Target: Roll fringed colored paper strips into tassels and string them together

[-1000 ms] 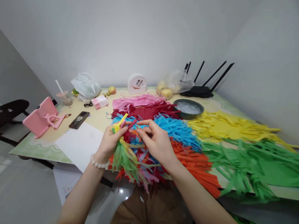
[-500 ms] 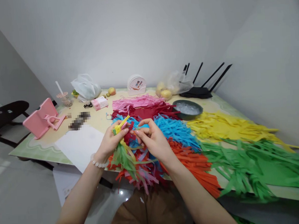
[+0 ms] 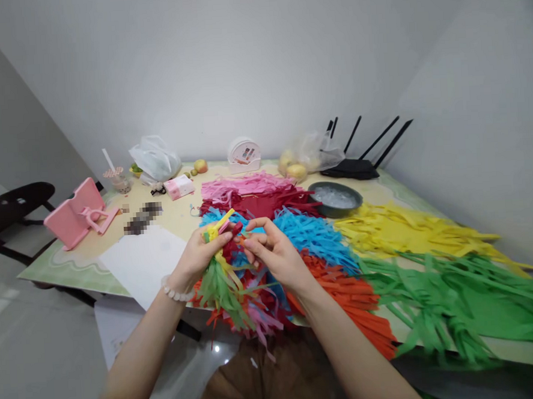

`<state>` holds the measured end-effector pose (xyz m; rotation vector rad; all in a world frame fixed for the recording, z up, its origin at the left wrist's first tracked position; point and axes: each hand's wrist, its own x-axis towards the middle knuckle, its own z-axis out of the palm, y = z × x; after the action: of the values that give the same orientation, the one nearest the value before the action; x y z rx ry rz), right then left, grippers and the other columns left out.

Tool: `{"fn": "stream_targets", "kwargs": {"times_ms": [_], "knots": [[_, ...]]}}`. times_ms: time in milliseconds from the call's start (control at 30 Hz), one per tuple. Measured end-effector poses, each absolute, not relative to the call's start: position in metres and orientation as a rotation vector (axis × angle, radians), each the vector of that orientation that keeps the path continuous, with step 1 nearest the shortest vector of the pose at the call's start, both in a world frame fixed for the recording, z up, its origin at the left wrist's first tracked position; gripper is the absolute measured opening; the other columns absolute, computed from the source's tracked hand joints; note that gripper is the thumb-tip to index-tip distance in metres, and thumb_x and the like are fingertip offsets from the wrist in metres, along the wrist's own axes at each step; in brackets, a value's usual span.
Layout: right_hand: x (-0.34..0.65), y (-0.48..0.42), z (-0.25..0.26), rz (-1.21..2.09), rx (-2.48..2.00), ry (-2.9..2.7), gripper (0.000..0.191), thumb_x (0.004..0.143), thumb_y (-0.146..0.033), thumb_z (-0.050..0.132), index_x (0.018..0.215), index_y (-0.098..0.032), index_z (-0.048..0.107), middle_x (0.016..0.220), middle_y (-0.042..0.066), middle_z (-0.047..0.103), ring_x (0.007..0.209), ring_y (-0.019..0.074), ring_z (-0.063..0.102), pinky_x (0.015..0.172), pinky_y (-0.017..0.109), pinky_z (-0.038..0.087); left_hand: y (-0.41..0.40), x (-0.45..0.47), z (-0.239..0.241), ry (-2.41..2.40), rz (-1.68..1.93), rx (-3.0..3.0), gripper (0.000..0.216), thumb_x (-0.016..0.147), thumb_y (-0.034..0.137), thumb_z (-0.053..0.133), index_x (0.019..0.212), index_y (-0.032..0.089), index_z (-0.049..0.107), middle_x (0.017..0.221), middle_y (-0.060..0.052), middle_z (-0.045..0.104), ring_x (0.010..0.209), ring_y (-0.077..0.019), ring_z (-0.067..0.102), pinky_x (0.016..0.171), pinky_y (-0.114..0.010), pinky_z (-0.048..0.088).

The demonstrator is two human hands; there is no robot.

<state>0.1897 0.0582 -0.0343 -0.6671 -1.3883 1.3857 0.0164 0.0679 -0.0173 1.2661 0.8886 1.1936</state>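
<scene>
My left hand [image 3: 201, 250], a pale beaded bracelet at its wrist, is closed around a bundle of multicoloured strips [image 3: 222, 286]. Yellow, dark red and pink ends poke out above the thumb. Green, pink and orange tails hang below, past the table's front edge. Just to the right, my right hand [image 3: 274, 250] pinches thumb and fingertips on a small orange-red strip [image 3: 242, 239] beside the bundle. Whether that strip is joined to the bundle I cannot tell. Under and behind both hands lie fringed piles of blue strips [image 3: 311, 233] and dark red strips [image 3: 262, 204].
Orange [image 3: 349, 303], green [image 3: 494, 306], yellow [image 3: 412, 226] and pink strips [image 3: 247, 186] cover the table's right and back. A dark bowl [image 3: 350, 206] and a black router [image 3: 350, 169] stand behind. White paper [image 3: 144, 261] and a pink stand [image 3: 80, 211] are left.
My right fingertips have shifted slightly at the orange-red strip, and the dark red end has turned in the bundle. The view has tipped slightly. Both hands keep their grip.
</scene>
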Motion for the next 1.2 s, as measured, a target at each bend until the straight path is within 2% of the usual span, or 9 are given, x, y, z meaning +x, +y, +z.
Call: {"fn": "stream_targets", "kwargs": {"times_ms": [133, 300, 700, 900, 1033, 1133, 1200], "knots": [[0.192, 0.057, -0.033, 1.383, -0.696, -1.401, 0.037, 0.084, -0.049, 0.067, 0.099, -0.023, 0.045, 0.056, -0.01, 0.054, 0.045, 0.0084, 0.045, 0.047, 0.02, 0.039, 0.066, 0.018, -0.016, 0.871, 1.228, 1.25, 0.029, 0.072, 0.03, 0.082, 0.091, 0.016, 0.064, 0.077, 0.003, 0.063, 0.069, -0.01, 0.055, 0.066, -0.02, 0.043], [0.194, 0.053, -0.029, 1.326, -0.741, -1.419, 0.035, 0.084, -0.049, 0.065, 0.098, -0.023, 0.045, 0.055, -0.009, 0.053, 0.045, 0.0098, 0.046, 0.047, 0.021, 0.039, 0.067, 0.017, -0.016, 0.852, 1.191, 1.194, 0.028, 0.074, 0.031, 0.08, 0.09, 0.015, 0.065, 0.081, 0.0, 0.066, 0.077, -0.0135, 0.06, 0.073, -0.022, 0.046], [0.195, 0.054, -0.027, 1.313, -0.721, -1.427, 0.031, 0.087, -0.045, 0.064, 0.099, -0.023, 0.047, 0.057, -0.009, 0.053, 0.048, 0.0095, 0.047, 0.048, 0.021, 0.041, 0.067, 0.018, -0.016, 0.853, 1.175, 1.138, 0.031, 0.071, 0.032, 0.08, 0.092, 0.016, 0.064, 0.076, 0.001, 0.066, 0.067, -0.0131, 0.06, 0.068, -0.024, 0.048], [0.193, 0.062, -0.025, 1.351, -0.738, -1.34, 0.042, 0.079, -0.048, 0.072, 0.104, -0.021, 0.053, 0.058, -0.007, 0.061, 0.051, 0.0105, 0.055, 0.051, 0.022, 0.045, 0.065, 0.018, -0.013, 0.932, 1.128, 1.499, 0.025, 0.079, 0.036, 0.074, 0.083, 0.014, 0.063, 0.077, 0.0, 0.062, 0.07, -0.0127, 0.055, 0.067, -0.023, 0.043], [0.193, 0.068, -0.025, 1.419, -0.81, -1.317, 0.041, 0.068, -0.049, 0.079, 0.086, -0.018, 0.06, 0.06, -0.002, 0.066, 0.049, 0.0111, 0.057, 0.05, 0.024, 0.049, 0.065, 0.02, -0.011, 1.02, 1.11, 1.76, 0.022, 0.082, 0.036, 0.069, 0.08, 0.015, 0.063, 0.073, 0.0, 0.06, 0.066, -0.0131, 0.051, 0.066, -0.025, 0.041], [0.197, 0.074, -0.02, 1.291, -0.914, -1.295, 0.034, 0.069, -0.046, 0.079, 0.079, -0.019, 0.062, 0.054, -0.004, 0.06, 0.043, 0.0102, 0.052, 0.041, 0.022, 0.044, 0.069, 0.022, -0.014, 1.142, 1.141, 1.84, 0.021, 0.082, 0.035, 0.069, 0.08, 0.016, 0.064, 0.073, 0.001, 0.061, 0.067, -0.014, 0.051, 0.067, -0.026, 0.041], [0.206, 0.081, -0.012, 1.143, -0.872, -1.159, 0.032, 0.071, -0.045, 0.077, 0.079, -0.021, 0.058, 0.057, -0.005, 0.06, 0.044, 0.0099, 0.052, 0.039, 0.021, 0.042, 0.075, 0.02, -0.018, 1.208, 1.138, 1.852, 0.022, 0.081, 0.036, 0.069, 0.077, 0.016, 0.063, 0.071, 0.001, 0.06, 0.067, -0.0146, 0.051, 0.066, -0.026, 0.04]]}}
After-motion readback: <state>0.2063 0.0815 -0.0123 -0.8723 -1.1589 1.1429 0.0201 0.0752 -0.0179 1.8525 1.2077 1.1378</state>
